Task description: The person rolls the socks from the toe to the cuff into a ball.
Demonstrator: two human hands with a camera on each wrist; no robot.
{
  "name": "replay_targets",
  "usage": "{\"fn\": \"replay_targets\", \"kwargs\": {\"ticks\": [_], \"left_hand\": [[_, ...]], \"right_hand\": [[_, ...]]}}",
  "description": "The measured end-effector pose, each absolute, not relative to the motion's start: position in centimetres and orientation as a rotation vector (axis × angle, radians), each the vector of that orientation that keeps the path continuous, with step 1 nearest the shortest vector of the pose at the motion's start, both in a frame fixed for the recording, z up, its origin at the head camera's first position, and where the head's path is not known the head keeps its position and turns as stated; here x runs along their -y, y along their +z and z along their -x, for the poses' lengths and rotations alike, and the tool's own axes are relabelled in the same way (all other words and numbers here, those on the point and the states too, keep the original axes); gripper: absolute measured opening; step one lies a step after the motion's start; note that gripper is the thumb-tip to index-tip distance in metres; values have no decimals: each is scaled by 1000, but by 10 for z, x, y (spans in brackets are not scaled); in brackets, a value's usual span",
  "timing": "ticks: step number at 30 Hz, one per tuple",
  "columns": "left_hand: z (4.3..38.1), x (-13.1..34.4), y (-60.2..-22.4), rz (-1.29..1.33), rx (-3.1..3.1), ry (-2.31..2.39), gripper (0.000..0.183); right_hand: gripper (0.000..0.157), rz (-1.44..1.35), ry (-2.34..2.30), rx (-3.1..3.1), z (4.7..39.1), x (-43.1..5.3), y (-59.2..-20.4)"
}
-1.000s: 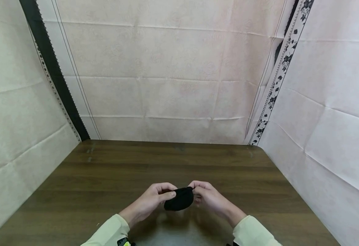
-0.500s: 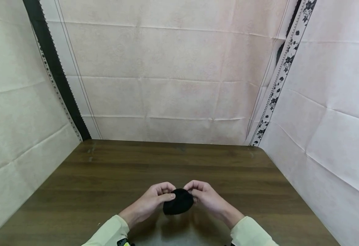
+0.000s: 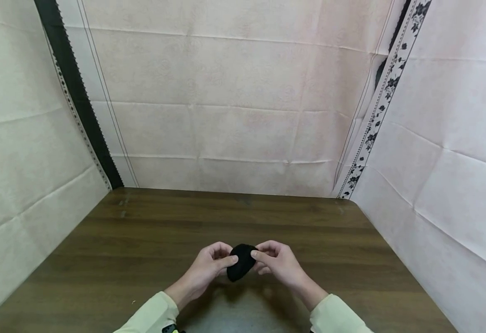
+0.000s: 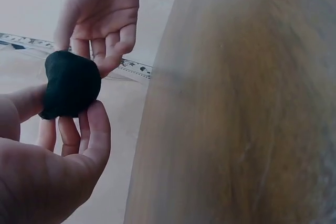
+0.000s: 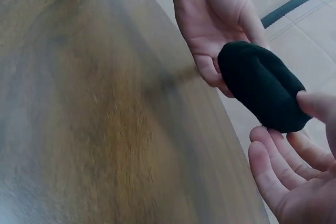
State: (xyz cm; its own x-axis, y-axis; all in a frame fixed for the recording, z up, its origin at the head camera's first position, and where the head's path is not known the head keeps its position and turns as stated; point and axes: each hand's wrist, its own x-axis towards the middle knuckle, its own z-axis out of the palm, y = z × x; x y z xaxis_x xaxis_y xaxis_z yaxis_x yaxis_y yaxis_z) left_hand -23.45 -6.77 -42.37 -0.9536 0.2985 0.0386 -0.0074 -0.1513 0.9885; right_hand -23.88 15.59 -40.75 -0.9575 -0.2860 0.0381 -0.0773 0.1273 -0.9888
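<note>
A small black cloth bundle (image 3: 241, 263), which looks like a balled-up pair of socks, is held above the table between both hands. The left hand (image 3: 204, 270) pinches its left side, thumb in front and fingers behind. From the right, the right hand (image 3: 283, 266) pinches the upper edge between thumb and fingers. The right wrist view shows the bundle (image 5: 262, 88) as oblong and soft, with a lengthwise fold. In the left wrist view the bundle (image 4: 72, 85) looks rounder, with a hand at each end. Parts of the fingers are hidden behind the cloth.
Beneath the hands lies a brown wood-grain table (image 3: 176, 231) with a rounded far right corner. Pale creased cloth sheets (image 3: 234, 111) stand behind it and on both sides. A tiny light scrap (image 3: 133, 302) lies on the table at the front left.
The bundle has turned from lying wide to a narrower, more upright slant and rises slightly. The right thumb has shifted onto its front, and the right hand has come closer to the left.
</note>
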Motion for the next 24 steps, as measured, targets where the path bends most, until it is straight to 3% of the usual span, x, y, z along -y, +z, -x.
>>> {"fn": "replay_targets", "kwargs": {"ticks": [24], "left_hand": [[267, 62, -442, -91, -2101, 2124, 29]], "right_hand": [[23, 208, -1822, -2504, 289, -137, -433]]}}
